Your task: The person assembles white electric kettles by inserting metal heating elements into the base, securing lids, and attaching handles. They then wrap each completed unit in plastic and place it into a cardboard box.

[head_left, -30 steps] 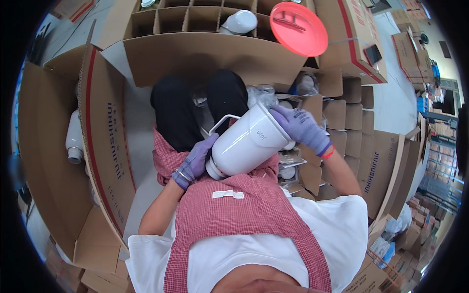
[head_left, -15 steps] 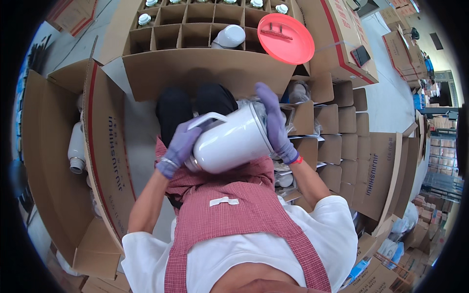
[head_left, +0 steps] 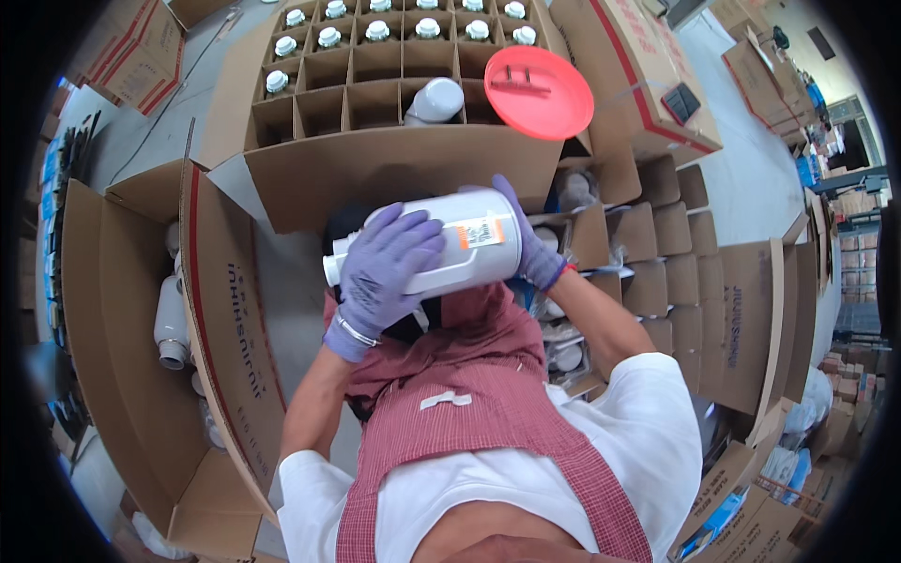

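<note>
A white vacuum jug [head_left: 469, 208] lies sideways between my gloved hands, above my lap. It bears an orange and white label [head_left: 481, 233], and its narrow neck points left. My left hand [head_left: 389, 263] is wrapped over the jug's side near the neck, next to its handle. At the wide right end, my right hand [head_left: 530, 244] grips around the base, its fingers partly hidden behind the jug.
Ahead stands a divided carton [head_left: 404, 169] with several white-capped bottles [head_left: 377, 31] and a tilted white container [head_left: 437, 100]. A red dish [head_left: 554, 103] holding a small metal piece rests on its corner. Open cartons stand left [head_left: 122, 328] and right [head_left: 746, 328].
The jug has been rolled over, so its label now faces up and its handle sits nearer me. My left hand has shifted from the handle side onto the jug's body.
</note>
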`<state>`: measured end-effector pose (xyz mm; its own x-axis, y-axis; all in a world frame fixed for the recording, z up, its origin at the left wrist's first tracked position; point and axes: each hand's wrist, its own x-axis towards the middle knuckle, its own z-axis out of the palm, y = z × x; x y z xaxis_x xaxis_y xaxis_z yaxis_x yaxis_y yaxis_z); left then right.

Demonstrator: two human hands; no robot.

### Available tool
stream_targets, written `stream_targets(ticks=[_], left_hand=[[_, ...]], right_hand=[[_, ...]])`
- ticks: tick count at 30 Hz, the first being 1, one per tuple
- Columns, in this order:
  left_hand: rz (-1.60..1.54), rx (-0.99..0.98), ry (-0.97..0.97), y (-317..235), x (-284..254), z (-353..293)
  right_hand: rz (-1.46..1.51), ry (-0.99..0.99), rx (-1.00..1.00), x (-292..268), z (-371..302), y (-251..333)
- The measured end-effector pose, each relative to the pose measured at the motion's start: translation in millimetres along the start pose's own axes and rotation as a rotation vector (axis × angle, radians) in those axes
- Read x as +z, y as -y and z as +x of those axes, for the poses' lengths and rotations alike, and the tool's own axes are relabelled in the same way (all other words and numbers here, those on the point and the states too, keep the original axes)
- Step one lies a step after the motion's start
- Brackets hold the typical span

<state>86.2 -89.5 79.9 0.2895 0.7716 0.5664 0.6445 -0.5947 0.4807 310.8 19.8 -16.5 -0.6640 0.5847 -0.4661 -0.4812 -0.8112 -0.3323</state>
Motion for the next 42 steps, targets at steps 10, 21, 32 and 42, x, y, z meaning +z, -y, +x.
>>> stream_targets(ticks=[10, 21, 32, 42], left_hand=[[-0.276, -0.314, -0.134, 26, 2, -12], [0.012, -0.239, -0.116, 49, -34, 5], [-0.488, -0.892, -0.323, 78, -51, -22], [-0.557, -1.015, -0.745, 97, -38, -39]], right_hand=[[-1.328, 0.124, -0.576, 45, -8, 11], [-0.666, 0.191, -0.360, 73, 19, -6], [-1.537, 0.659, -0.886, 125, 22, 26], [-1.379, 0.289, -0.952, 122, 108, 66]])
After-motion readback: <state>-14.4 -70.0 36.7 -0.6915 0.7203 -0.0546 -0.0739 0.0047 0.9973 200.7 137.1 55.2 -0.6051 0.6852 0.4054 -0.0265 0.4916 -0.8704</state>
